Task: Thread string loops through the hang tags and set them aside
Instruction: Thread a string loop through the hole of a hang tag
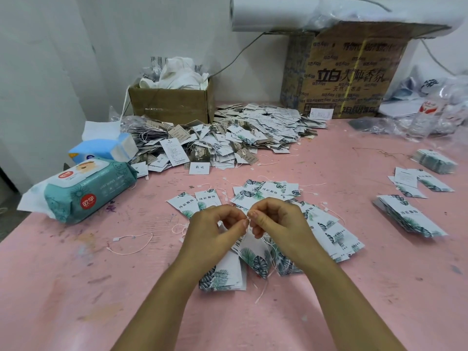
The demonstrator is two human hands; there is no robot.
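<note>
String loop [249, 221] being threaded above the hang tags [255, 259]
It is pinched by curled fingers [253, 214] of left hand [215, 229] and right hand [277, 221] over the table [76, 287]; tension should be kept.

The big cardboard box [349, 72] at the back of the worktop [354, 274] carries large black characters that begin 立白 and end 香氛. A small logo is repeated all over its face, and the finer line beneath is too blurred to read. The teal wet wipes pack [88, 191] says "BABY WIPES" in pale letters; its round red badges hold two white Chinese characters that cannot be read with certainty. The leaf-printed hang tags [207, 201] bear 玮宸服饰 in black. Brown tags [179, 134] in the far heap read "HIGH END WORK CLOTHES". A small white card [199, 167] shows two brush-written characters, not legible.
</note>
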